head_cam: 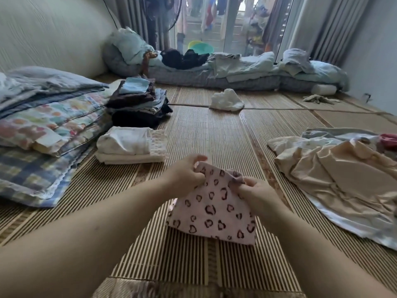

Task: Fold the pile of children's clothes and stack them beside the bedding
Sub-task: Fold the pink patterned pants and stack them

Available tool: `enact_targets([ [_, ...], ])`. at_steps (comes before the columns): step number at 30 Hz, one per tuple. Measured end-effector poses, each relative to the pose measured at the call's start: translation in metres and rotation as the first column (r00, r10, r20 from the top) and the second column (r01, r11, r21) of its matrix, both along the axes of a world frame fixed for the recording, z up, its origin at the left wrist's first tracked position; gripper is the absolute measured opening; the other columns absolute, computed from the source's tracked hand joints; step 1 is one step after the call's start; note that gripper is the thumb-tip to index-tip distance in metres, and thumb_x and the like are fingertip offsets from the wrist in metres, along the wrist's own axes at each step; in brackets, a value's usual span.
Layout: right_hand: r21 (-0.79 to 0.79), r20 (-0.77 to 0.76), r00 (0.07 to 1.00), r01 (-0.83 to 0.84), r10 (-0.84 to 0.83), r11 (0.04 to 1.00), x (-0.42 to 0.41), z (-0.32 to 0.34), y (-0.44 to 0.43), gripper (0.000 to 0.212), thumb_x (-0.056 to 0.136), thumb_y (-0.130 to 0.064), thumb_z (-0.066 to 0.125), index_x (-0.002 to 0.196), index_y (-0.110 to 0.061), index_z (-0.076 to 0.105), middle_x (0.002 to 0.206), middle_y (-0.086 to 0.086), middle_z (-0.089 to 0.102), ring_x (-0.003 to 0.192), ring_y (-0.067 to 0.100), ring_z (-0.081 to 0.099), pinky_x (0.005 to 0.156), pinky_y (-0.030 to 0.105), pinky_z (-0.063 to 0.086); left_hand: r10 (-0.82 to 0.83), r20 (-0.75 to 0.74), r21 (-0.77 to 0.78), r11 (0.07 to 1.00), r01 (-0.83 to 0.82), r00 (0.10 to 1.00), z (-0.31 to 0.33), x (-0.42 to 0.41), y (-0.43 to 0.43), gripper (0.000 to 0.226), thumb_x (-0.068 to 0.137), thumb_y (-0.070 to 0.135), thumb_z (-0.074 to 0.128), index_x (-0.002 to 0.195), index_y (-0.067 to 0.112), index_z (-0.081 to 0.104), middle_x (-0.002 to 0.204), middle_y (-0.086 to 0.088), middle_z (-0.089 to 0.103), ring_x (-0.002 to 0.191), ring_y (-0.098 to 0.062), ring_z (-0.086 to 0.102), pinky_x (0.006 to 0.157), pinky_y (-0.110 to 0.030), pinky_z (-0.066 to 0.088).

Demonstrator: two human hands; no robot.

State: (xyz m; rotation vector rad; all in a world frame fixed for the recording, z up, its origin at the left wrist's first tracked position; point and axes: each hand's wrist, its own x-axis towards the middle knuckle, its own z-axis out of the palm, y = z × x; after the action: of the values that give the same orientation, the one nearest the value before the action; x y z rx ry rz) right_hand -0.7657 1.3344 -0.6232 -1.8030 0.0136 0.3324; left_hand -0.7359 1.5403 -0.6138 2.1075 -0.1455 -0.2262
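A small pink garment with dark heart prints (214,211) hangs between my hands above the bamboo mat (214,130). My left hand (184,176) pinches its top left edge and my right hand (255,193) grips its top right corner. To the left lies the folded bedding (47,130), a stack of patterned quilts. Beside the bedding sit a stack of folded white clothes (129,146) and, farther back, a taller stack of dark and blue folded clothes (137,104). Unfolded beige and grey clothes (337,177) lie in a heap on the right.
A crumpled white cloth (226,100) lies mid-mat, and a small grey rag (320,98) lies farther right. A low mattress with rumpled bedding (236,69) runs along the far end before the glass door. A wall stands on the left.
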Motion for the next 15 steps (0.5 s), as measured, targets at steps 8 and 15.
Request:
enact_targets([
  [8, -0.56, 0.053, 0.994, 0.112, -0.099, 0.821, 0.023, -0.042, -0.002, 0.071, 0.084, -0.041, 0.067, 0.144, -0.018, 0.035, 0.139, 0.008, 0.048, 0.122, 0.024, 0.05, 0.09, 0.033, 0.044, 0.21, -0.04, 0.561, 0.814, -0.151, 0.977, -0.058, 0.001, 0.009, 0.062, 0.087, 0.045, 0.056, 0.138, 0.018, 0.034, 0.089, 0.003, 0.051, 0.068, -0.009, 0.058, 0.047, -0.021, 0.041],
  [15, -0.548, 0.04, 0.999, 0.052, -0.036, 0.835, 0.018, -0.041, 0.011, 0.077, 0.077, -0.016, 0.075, 0.143, -0.027, 0.036, 0.121, 0.001, 0.057, 0.078, 0.01, 0.06, 0.058, 0.019, 0.045, 0.169, -0.122, 0.277, 0.952, -0.13, 0.978, -0.052, -0.01, 0.006, 0.081, 0.082, 0.017, 0.069, 0.147, 0.034, 0.024, 0.125, -0.009, 0.056, 0.061, -0.008, 0.057, 0.049, -0.02, 0.048],
])
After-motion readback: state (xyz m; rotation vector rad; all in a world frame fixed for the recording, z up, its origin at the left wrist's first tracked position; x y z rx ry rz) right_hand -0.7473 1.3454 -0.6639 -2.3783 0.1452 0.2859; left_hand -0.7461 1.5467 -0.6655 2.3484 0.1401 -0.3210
